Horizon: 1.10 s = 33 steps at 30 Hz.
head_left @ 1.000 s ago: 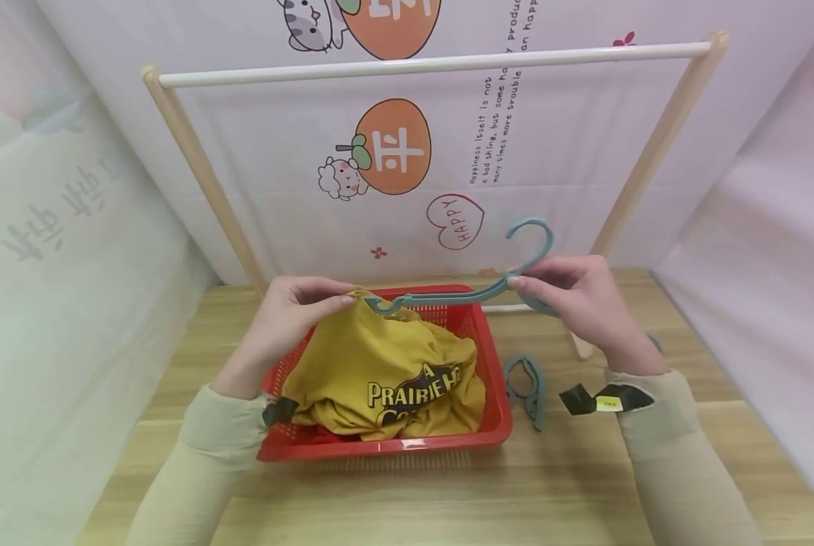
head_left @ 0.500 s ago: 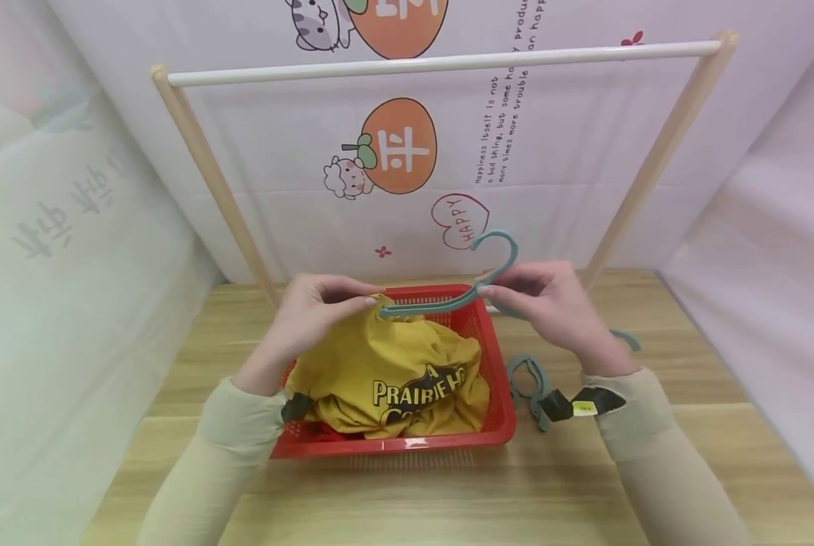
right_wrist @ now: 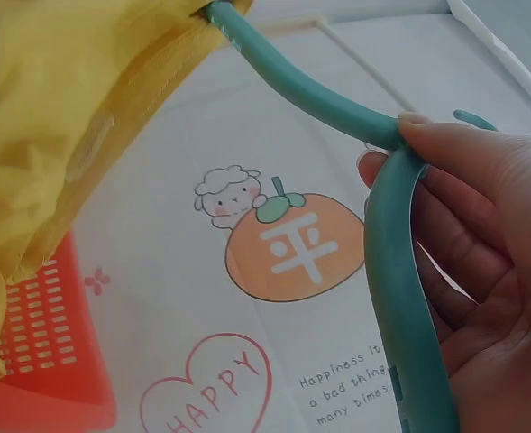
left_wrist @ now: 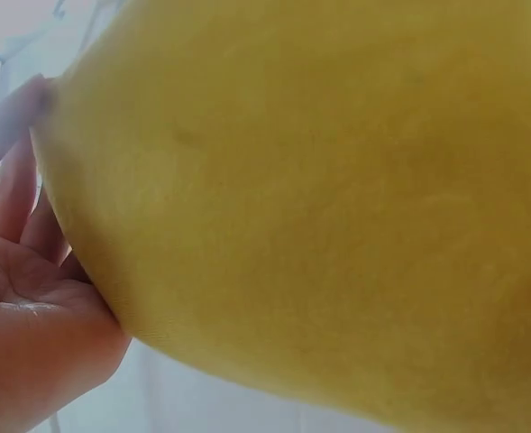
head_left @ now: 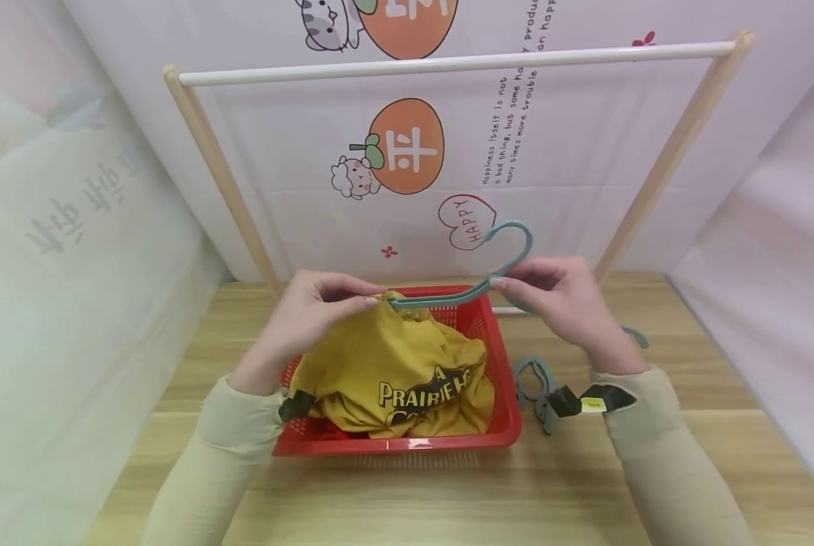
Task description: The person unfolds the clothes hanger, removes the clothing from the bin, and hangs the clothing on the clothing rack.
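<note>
My left hand (head_left: pixel 318 322) pinches the yellow printed T-shirt (head_left: pixel 386 364) between thumb and fingers, lifting one edge above the red basket (head_left: pixel 505 425). In the left wrist view the cloth (left_wrist: pixel 292 216) covers most of the picture. With my right hand (head_left: pixel 557 299) I pinch a teal clothes hanger (head_left: pixel 441 301) just below its hook. One hanger arm points left, and its tip is hidden at the lifted edge of the T-shirt. From the right wrist, the hanger (right_wrist: pixel 310 99) shows one arm reaching into the yellow cloth and the other hanging down beside my palm.
A wooden rack with a white rail (head_left: pixel 454 64) stands behind the basket. Right of the basket lies a folded teal hanger (head_left: pixel 535 383), partly behind my wrist strap. Part of another teal piece (head_left: pixel 636 336) shows past my right forearm. White printed sheets surround the wooden table (head_left: pixel 407 500).
My right hand has brought the hanger left to the T-shirt. Its tip, in front of the cloth half a second ago, is now hidden at the edge. The left hand keeps its pinch.
</note>
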Available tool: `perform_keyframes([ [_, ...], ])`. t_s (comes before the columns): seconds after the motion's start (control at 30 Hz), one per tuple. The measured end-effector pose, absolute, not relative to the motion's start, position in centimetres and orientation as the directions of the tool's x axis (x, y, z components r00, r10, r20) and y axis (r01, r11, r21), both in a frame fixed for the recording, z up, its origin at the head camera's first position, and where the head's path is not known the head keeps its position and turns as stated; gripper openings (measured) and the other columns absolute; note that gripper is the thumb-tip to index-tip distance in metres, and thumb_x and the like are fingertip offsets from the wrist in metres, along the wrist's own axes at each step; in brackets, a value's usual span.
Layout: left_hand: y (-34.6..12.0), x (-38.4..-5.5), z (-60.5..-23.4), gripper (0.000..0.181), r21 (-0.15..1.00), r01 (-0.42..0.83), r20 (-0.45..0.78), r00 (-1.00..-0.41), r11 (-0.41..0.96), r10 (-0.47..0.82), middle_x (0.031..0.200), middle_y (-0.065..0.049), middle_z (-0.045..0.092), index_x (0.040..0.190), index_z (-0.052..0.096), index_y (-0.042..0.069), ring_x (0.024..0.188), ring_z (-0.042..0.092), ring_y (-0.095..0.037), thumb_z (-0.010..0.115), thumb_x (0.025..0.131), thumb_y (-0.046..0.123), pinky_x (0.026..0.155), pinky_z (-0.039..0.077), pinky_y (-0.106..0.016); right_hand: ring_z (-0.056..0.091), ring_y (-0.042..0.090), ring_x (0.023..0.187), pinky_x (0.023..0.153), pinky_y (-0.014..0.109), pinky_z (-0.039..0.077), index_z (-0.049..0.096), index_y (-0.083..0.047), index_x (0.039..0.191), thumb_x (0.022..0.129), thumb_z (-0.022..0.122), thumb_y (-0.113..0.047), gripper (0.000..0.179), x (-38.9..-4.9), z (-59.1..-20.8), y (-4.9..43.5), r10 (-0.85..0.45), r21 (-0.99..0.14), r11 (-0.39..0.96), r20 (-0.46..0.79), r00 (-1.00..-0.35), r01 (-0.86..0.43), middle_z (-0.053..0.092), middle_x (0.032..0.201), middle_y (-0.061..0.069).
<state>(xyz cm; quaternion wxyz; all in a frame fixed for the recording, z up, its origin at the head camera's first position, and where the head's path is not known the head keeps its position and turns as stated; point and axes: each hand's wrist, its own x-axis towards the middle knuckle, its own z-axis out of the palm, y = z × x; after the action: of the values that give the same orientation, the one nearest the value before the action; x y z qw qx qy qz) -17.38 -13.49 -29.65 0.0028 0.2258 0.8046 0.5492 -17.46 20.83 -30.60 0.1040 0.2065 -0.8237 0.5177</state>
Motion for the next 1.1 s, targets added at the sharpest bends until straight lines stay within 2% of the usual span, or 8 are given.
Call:
perform_keyframes([
  [0.17, -13.2, -17.3, -29.5, 0.015, 0.886, 0.368, 0.247, -0.889, 0.282, 0.385, 0.101, 0.0, 0.077, 0.106, 0.082, 0.01, 0.094, 0.07, -0.02, 0.077, 0.093, 0.015, 0.08, 0.056, -0.03, 0.072, 0.02, 0.08, 0.073, 0.027, 0.06, 0.08, -0.006, 0.104, 0.091, 0.079, -0.014, 0.015, -17.3, -30.2, 20.5, -0.255, -0.803, 0.364, 0.402, -0.879, -0.473, 0.076, 0.091, 0.004],
  [0.3, -12.6, -17.2, -29.6, 0.012, 0.868, 0.352, 0.231, -0.911, 0.35, 0.341, 0.098, 0.006, 0.077, 0.101, 0.083, 0.017, 0.091, 0.07, -0.015, 0.08, 0.09, 0.021, 0.077, 0.056, -0.029, 0.071, 0.021, 0.077, 0.071, 0.028, 0.06, 0.08, -0.007, 0.101, 0.09, 0.08, -0.011, 0.012, -17.0, -30.0, 19.8, -0.297, -0.8, 0.334, 0.412, -0.861, -0.498, 0.076, 0.09, 0.004],
  [0.4, -12.1, -17.3, -29.6, 0.011, 0.859, 0.346, 0.225, -0.917, 0.377, 0.329, 0.097, 0.008, 0.076, 0.1, 0.083, 0.019, 0.091, 0.07, -0.013, 0.081, 0.09, 0.023, 0.077, 0.057, -0.031, 0.071, 0.021, 0.077, 0.071, 0.029, 0.06, 0.08, -0.008, 0.102, 0.091, 0.079, -0.011, 0.011, -16.7, -30.0, 19.5, -0.31, -0.802, 0.325, 0.41, -0.858, -0.501, 0.076, 0.09, 0.004],
  [0.6, -12.0, -17.6, -29.2, 0.013, 0.855, 0.344, 0.236, -0.925, 0.388, 0.3, 0.099, 0.009, 0.076, 0.103, 0.083, 0.019, 0.092, 0.069, -0.012, 0.078, 0.093, 0.024, 0.079, 0.056, -0.032, 0.071, 0.021, 0.08, 0.073, 0.03, 0.061, 0.08, -0.009, 0.104, 0.091, 0.079, -0.011, 0.013, -16.4, -29.6, 19.6, -0.314, -0.801, 0.33, 0.406, -0.858, -0.5, 0.076, 0.092, 0.005],
  [0.73, -12.9, -18.0, -29.0, 0.014, 0.854, 0.348, 0.26, -0.93, 0.386, 0.261, 0.098, 0.006, 0.076, 0.105, 0.082, 0.013, 0.089, 0.069, -0.014, 0.078, 0.092, 0.019, 0.076, 0.056, -0.03, 0.071, 0.02, 0.077, 0.07, 0.027, 0.06, 0.08, -0.008, 0.103, 0.09, 0.08, -0.008, 0.013, -16.1, -29.0, 20.5, -0.272, -0.781, 0.367, 0.429, -0.861, -0.505, 0.076, 0.091, 0.004],
  [0.83, -13.0, -18.2, -29.1, 0.016, 0.856, 0.364, 0.271, -0.92, 0.367, 0.282, 0.099, 0.004, 0.076, 0.106, 0.081, 0.009, 0.089, 0.07, -0.015, 0.079, 0.092, 0.017, 0.076, 0.057, -0.03, 0.071, 0.019, 0.076, 0.069, 0.025, 0.059, 0.08, -0.008, 0.102, 0.09, 0.08, -0.009, 0.013, -15.9, -28.7, 20.6, -0.255, -0.78, 0.384, 0.425, -0.869, -0.494, 0.076, 0.09, 0.004],
  [1.1, -10.7, -17.6, -29.1, 0.011, 0.844, 0.402, 0.274, -0.892, 0.354, 0.36, 0.094, 0.009, 0.076, 0.101, 0.083, 0.016, 0.087, 0.07, -0.012, 0.08, 0.09, 0.018, 0.077, 0.058, -0.033, 0.071, 0.02, 0.078, 0.071, 0.03, 0.06, 0.08, -0.011, 0.102, 0.091, 0.08, -0.016, 0.012, -16.3, -29.3, 18.4, -0.322, -0.786, 0.357, 0.403, -0.857, -0.504, 0.075, 0.089, -0.001],
])
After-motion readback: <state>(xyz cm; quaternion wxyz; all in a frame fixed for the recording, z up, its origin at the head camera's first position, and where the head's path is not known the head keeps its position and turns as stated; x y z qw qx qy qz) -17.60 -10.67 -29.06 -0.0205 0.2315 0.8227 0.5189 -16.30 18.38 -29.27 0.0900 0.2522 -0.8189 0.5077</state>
